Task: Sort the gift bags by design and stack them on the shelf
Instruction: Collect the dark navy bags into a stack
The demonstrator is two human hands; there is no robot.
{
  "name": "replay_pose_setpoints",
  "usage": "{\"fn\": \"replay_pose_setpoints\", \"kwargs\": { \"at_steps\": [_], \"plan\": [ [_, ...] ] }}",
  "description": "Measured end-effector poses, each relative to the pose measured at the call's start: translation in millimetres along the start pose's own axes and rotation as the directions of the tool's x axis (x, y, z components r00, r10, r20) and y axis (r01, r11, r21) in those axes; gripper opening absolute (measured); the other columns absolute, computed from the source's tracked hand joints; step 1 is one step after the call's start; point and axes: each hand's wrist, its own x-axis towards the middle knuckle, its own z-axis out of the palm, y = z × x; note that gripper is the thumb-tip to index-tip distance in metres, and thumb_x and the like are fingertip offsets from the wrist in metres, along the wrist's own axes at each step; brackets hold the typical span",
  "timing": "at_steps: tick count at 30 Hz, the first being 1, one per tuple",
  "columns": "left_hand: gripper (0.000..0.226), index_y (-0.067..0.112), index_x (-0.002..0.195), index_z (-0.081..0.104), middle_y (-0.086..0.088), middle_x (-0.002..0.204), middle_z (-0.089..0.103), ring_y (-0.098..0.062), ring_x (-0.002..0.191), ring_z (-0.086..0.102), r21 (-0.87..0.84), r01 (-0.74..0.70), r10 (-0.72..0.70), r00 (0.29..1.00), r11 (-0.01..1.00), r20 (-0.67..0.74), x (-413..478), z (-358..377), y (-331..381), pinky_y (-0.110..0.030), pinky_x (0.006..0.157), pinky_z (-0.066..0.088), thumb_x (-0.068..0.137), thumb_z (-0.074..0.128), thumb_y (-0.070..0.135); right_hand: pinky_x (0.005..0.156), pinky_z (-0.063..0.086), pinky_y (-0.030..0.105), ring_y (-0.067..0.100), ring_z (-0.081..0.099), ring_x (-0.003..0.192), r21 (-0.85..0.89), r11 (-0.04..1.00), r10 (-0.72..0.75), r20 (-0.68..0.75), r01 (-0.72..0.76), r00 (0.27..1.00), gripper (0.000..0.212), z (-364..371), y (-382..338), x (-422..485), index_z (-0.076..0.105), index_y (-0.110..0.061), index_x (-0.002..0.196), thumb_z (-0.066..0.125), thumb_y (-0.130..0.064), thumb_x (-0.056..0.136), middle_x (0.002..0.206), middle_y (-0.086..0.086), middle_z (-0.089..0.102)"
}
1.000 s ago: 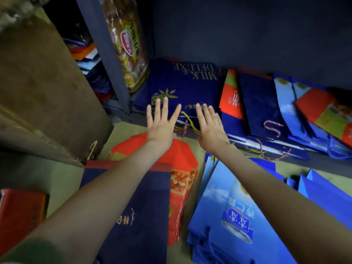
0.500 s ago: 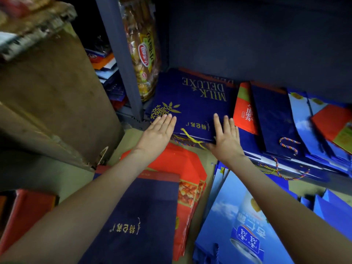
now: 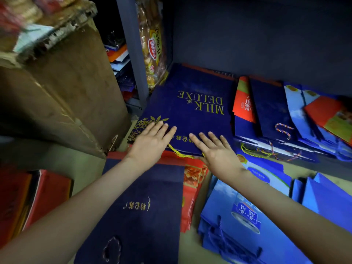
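Now we press our left hand (image 3: 150, 143) and right hand (image 3: 217, 151), fingers flat and released, on the navy "MILK DELUXE" bag (image 3: 190, 109) on the shelf (image 3: 304, 164).

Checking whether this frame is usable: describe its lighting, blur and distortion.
Head view: dim, with dark corners and a nearly black shelf back. Head view: clutter atop the cardboard box is smeared; the navy bag, left hand and right hand are sharp. Head view: the shelf post leans, wide-angle distortion.

1 head view, facing forward and down, near shelf (image 3: 247, 35)
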Motion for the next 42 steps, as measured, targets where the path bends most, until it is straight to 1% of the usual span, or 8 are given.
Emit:
{"fn": "replay_pose_setpoints", "kwargs": {
  "at_steps": [6, 11, 16, 20, 23, 26, 30, 42],
  "plan": [
    [0.06, 0.0, 0.13, 0.053, -0.023, 0.125, 0.059, -0.036, 0.115, 0.058, -0.021, 0.009, -0.009, 1.0, 1.0, -0.013, -62.8, 3.4, 5.3, -0.048, 0.099, 0.041, 0.073, 0.035, -0.005, 0.117, -0.006, 0.043, 0.012, -0.015, 0.145, 0.535, 0.831, 0.068, 0.173, -0.152, 0.983, 0.094, 0.1, 11.6, -30.0, -0.007, -0.049, 0.142, 0.053, -0.074, 0.074, 0.158, -0.009, -0.012],
    [0.1, 0.006, 0.134, 0.037, -0.02, 0.13, 0.056, -0.032, 0.12, 0.055, -0.123, 0.003, 0.0, 1.0, 0.992, 0.029, -123.7, 11.1, 23.2, -0.043, 0.105, 0.037, 0.045, 0.084, -0.004, 0.078, 0.053, 0.027, 0.01, 0.057, 0.112, 0.967, -0.099, 0.321, 0.252, -0.233, 0.913, 0.094, 17.4, 1.5, -37.9, 0.0, -0.037, 0.15, 0.058, 0.004, 0.089, 0.134, -0.01, 0.05],
    [0.129, 0.023, 0.152, 0.0, -0.01, 0.157, 0.018, -0.025, 0.145, 0.01, -0.221, -0.146, 0.214, 0.92, 0.964, 0.327, -178.0, 19.5, 21.4, -0.045, 0.114, 0.007, 0.055, 0.083, 0.038, 0.077, 0.053, 0.023, -0.013, 0.06, 0.088, 0.962, -0.011, 0.18, 0.271, -0.274, 0.945, 0.095, 47.3, -37.4, -57.6, -0.011, -0.029, 0.15, 0.045, 0.018, 0.089, 0.119, -0.018, 0.046],
    [0.124, 0.034, 0.132, -0.045, 0.0, 0.144, -0.046, -0.019, 0.134, -0.041, -0.323, -0.157, 0.321, 0.767, 0.933, 0.555, -197.1, 30.9, 22.9, -0.049, 0.11, -0.023, 0.075, 0.064, 0.053, 0.105, 0.041, 0.037, -0.002, 0.043, 0.124, 0.937, 0.143, 0.082, 0.311, -0.32, 0.947, 0.11, 86.4, -70.6, -73.9, -0.015, -0.042, 0.146, 0.055, 0.016, 0.084, 0.141, -0.031, 0.027],
    [0.13, 0.031, 0.131, -0.044, 0.0, 0.142, -0.048, -0.02, 0.131, -0.044, -0.36, -0.089, 0.322, 0.677, 0.929, 0.662, -196.6, 41.8, 25.1, -0.045, 0.107, -0.026, 0.068, 0.064, 0.069, 0.102, 0.045, 0.036, 0.014, 0.038, 0.133, 0.896, 0.31, 0.036, 0.322, -0.317, 0.946, 0.116, 106.2, -97.2, -77.8, -0.017, -0.041, 0.144, 0.059, 0.014, 0.076, 0.151, -0.01, 0.025],
    [0.128, 0.031, 0.134, -0.038, 0.003, 0.142, -0.045, -0.018, 0.134, -0.039, -0.386, 0.051, 0.258, 0.661, 0.921, 0.705, -190.1, 49.8, 30.5, -0.044, 0.111, -0.022, 0.068, 0.062, 0.074, 0.06, 0.046, 0.01, 0.012, 0.053, 0.088, 0.827, 0.4, 0.071, 0.401, -0.394, 0.913, 0.111, 117.1, -115.4, -81.9, -0.02, -0.032, 0.147, 0.056, 0.014, 0.079, 0.133, 0.008, 0.042],
    [0.108, 0.03, 0.142, -0.032, 0.002, 0.142, -0.046, -0.021, 0.14, -0.031, -0.362, 0.305, 0.083, 0.653, 0.881, 0.753, -181.1, 61.0, 36.0, -0.047, 0.115, -0.012, 0.083, 0.051, 0.066, 0.075, 0.044, 0.017, 0.003, 0.047, 0.08, 0.818, 0.396, 0.061, 0.43, -0.417, 0.901, 0.109, 124.4, -125.1, -86.5, -0.022, -0.028, 0.147, 0.056, 0.011, 0.082, 0.133, 0.005, 0.042],
    [0.099, 0.033, 0.142, -0.03, 0.001, 0.143, -0.046, -0.02, 0.136, -0.037, -0.413, 0.392, 0.071, 0.65, 0.822, 0.757, -171.1, 69.5, 39.5, -0.047, 0.115, -0.012, 0.087, 0.045, 0.065, 0.047, 0.049, 0.021, 0.017, 0.063, 0.079, 0.807, -0.243, 0.186, 0.584, -0.539, 0.79, 0.022, 100.4, -106.1, -64.2, 0.049, -0.016, 0.103, 0.046, 0.004, 0.095, 0.098, 0.005, 0.065]
  ]
}}
